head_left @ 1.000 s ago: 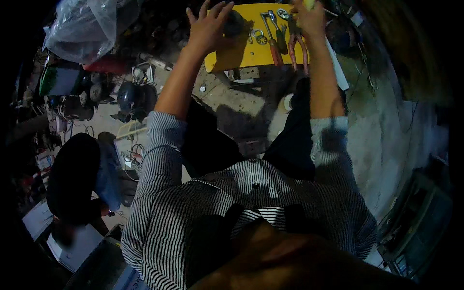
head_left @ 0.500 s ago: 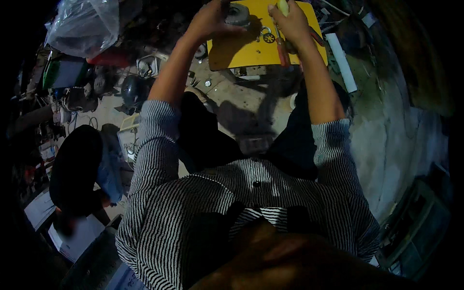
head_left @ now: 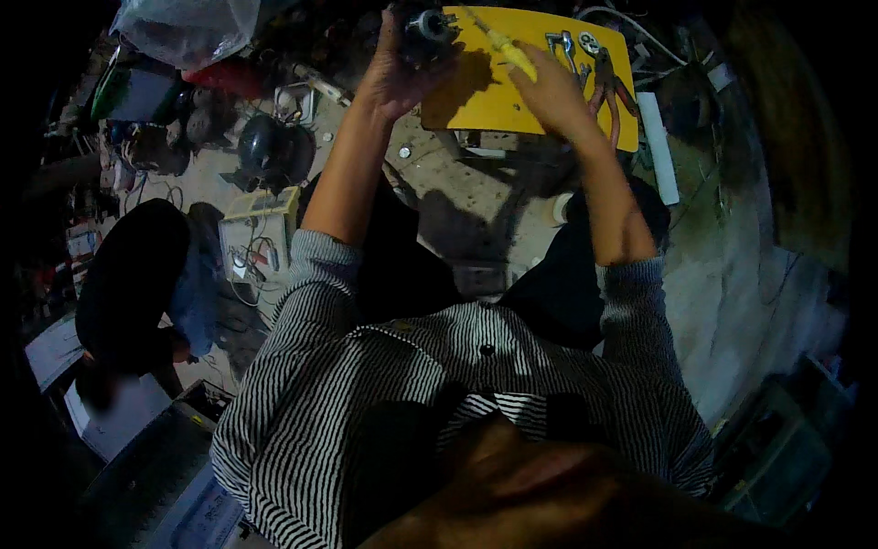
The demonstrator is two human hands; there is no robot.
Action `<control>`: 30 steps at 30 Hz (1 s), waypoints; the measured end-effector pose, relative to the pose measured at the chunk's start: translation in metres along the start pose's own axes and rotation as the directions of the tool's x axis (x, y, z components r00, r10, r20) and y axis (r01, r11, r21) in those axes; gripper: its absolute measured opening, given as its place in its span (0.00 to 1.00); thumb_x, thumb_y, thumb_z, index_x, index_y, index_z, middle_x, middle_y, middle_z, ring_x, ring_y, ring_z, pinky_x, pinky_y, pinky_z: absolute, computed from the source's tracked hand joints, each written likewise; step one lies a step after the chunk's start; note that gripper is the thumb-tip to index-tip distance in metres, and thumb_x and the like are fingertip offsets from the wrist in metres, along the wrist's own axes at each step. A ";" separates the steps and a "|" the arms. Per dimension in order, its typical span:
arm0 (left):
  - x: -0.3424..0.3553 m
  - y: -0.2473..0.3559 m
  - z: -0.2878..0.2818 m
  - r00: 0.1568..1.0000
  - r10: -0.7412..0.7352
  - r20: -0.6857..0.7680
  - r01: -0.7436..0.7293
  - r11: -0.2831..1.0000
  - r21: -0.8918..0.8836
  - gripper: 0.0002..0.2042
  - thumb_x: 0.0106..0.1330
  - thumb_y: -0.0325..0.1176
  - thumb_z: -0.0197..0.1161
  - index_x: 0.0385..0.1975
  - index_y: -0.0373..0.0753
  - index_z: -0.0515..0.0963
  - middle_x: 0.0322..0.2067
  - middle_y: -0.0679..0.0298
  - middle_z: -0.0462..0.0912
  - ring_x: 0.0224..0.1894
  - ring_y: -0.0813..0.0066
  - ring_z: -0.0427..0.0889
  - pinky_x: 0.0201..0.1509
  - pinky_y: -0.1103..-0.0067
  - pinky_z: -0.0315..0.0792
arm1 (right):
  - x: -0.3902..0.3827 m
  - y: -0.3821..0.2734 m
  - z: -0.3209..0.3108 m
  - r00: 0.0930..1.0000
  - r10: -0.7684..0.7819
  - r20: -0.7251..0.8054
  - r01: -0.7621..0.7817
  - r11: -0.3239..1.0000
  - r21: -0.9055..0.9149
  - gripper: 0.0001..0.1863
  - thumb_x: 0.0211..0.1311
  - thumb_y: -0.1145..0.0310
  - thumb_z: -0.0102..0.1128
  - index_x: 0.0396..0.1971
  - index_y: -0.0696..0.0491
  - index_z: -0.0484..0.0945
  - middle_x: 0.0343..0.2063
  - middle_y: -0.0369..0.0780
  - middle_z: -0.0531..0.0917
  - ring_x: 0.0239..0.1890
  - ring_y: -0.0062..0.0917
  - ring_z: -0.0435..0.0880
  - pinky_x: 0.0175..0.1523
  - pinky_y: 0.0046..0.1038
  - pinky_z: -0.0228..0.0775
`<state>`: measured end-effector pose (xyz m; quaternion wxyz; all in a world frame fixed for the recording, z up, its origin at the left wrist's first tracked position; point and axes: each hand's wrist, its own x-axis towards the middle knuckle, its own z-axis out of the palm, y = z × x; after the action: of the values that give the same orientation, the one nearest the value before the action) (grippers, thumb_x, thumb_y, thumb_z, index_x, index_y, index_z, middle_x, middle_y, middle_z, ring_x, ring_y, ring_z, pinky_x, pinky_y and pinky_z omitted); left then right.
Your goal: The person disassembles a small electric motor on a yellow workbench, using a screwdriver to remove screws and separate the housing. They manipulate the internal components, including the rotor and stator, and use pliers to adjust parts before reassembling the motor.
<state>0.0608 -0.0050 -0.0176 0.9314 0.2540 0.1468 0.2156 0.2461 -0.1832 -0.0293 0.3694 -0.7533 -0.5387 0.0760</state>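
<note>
My left hand (head_left: 398, 78) holds a dark round part with a silver centre (head_left: 430, 29), raised at the left edge of a yellow board (head_left: 462, 114). My right hand (head_left: 549, 91) grips a yellow-handled screwdriver (head_left: 510, 53), its shaft angled up-left toward the part; I cannot tell if they touch. Beside that hand on the board lie a silver socket wrench (head_left: 565, 44), a ratchet-like tool (head_left: 589, 43) and red-handled pliers (head_left: 615, 96). The board's middle carries a dark shadow of the held part and hand.
A person (head_left: 133, 284) in dark clothing crouches at lower left. Clutter at left includes plastic sheeting (head_left: 183, 27), a black rounded object (head_left: 261, 146) and a yellowish case with cables (head_left: 256, 247). A white strip (head_left: 658, 146) lies right of the board. My knees spread below it.
My left hand has lifted the round part from the board. My right hand has moved left and down with the screwdriver, now pointed toward that part.
</note>
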 end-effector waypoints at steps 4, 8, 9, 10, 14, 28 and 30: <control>-0.010 0.003 0.001 0.998 0.018 -0.054 -0.020 0.999 -0.032 0.39 0.59 0.71 0.60 0.56 0.41 0.76 0.54 0.57 0.80 0.58 0.61 0.77 0.64 0.60 0.74 | -0.020 -0.055 0.019 1.000 0.012 -0.001 -0.012 0.986 -0.169 0.29 0.65 0.63 0.58 0.66 0.52 0.70 0.54 0.57 0.73 0.53 0.55 0.80 0.58 0.47 0.74; -0.007 0.001 0.009 0.991 0.091 -0.093 -0.086 0.995 0.055 0.39 0.60 0.72 0.60 0.57 0.42 0.77 0.54 0.57 0.80 0.57 0.60 0.78 0.64 0.60 0.75 | -0.023 -0.062 0.039 1.000 0.013 0.020 -0.005 0.935 -0.356 0.25 0.63 0.65 0.61 0.61 0.51 0.75 0.55 0.55 0.73 0.56 0.52 0.77 0.58 0.49 0.72; -0.009 0.004 0.011 0.988 0.102 -0.117 -0.095 0.993 0.066 0.39 0.60 0.72 0.59 0.57 0.42 0.77 0.54 0.57 0.80 0.57 0.60 0.79 0.64 0.60 0.75 | -0.022 -0.070 0.038 0.998 0.021 0.061 0.005 0.918 -0.397 0.25 0.64 0.64 0.61 0.61 0.51 0.76 0.56 0.54 0.72 0.56 0.53 0.77 0.58 0.49 0.73; -0.010 0.007 0.012 0.994 0.085 -0.073 -0.081 0.995 0.062 0.39 0.61 0.71 0.59 0.57 0.41 0.76 0.54 0.57 0.80 0.57 0.59 0.79 0.64 0.60 0.74 | -0.021 -0.076 0.037 0.994 0.032 0.101 0.016 0.900 -0.436 0.24 0.65 0.63 0.61 0.60 0.51 0.76 0.57 0.54 0.72 0.57 0.53 0.76 0.57 0.50 0.73; -0.016 0.006 0.007 0.999 0.047 -0.010 -0.046 0.998 0.050 0.40 0.63 0.71 0.57 0.59 0.39 0.76 0.55 0.56 0.80 0.58 0.57 0.78 0.65 0.60 0.73 | -0.021 -0.079 0.037 0.997 -0.002 0.074 0.038 0.869 -0.494 0.23 0.64 0.58 0.63 0.56 0.51 0.79 0.56 0.50 0.73 0.57 0.49 0.76 0.58 0.51 0.70; -0.023 -0.023 0.003 0.934 0.215 0.285 -0.353 0.433 0.829 0.47 0.64 0.71 0.57 0.75 0.43 0.57 0.71 0.55 0.62 0.71 0.57 0.63 0.71 0.61 0.63 | -0.009 -0.076 -0.009 0.991 0.009 0.130 -0.085 0.804 0.588 0.31 0.63 0.47 0.71 0.53 0.59 0.79 0.42 0.41 0.86 0.44 0.22 0.85 0.51 0.25 0.76; -0.024 -0.020 -0.005 0.901 0.223 0.373 -0.416 0.196 0.888 0.48 0.62 0.66 0.65 0.76 0.43 0.55 0.72 0.57 0.60 0.72 0.59 0.62 0.71 0.61 0.62 | -0.011 -0.074 -0.010 0.985 0.002 0.171 -0.104 0.801 0.590 0.30 0.63 0.47 0.70 0.52 0.59 0.79 0.41 0.40 0.86 0.43 0.20 0.84 0.50 0.25 0.75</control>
<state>0.0446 -0.0298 -0.0280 0.5313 0.8011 0.1144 0.2507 0.1912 -0.1873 0.0218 0.5403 -0.6050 -0.4941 0.3128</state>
